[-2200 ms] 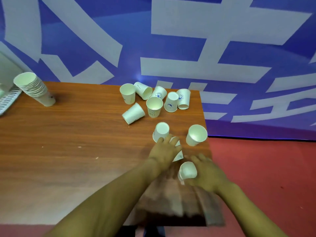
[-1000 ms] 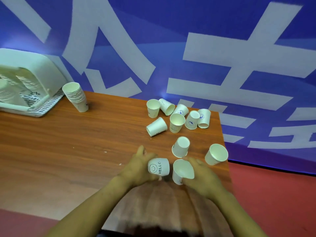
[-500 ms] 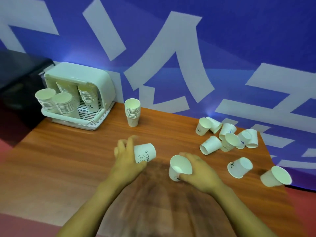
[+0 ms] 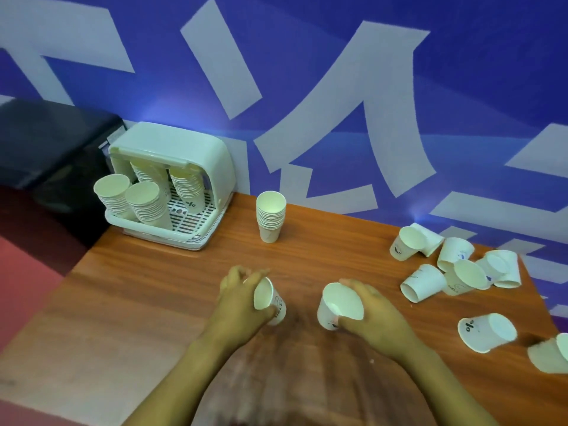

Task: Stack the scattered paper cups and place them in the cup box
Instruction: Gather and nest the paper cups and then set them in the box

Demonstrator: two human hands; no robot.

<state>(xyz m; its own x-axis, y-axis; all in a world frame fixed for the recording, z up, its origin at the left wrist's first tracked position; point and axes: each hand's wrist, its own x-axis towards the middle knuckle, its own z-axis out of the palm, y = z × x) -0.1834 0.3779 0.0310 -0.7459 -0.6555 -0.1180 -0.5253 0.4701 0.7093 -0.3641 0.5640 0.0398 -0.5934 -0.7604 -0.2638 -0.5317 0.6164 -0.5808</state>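
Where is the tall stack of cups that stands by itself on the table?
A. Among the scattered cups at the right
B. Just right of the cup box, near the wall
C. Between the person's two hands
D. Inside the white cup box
B: the lone stack stands upright on the table, just right of the cup box, apart from it.

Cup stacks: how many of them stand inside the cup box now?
4 in the cup box: front left stack, front right stack, back middle stack, back right stack. Others may be hidden under its cover.
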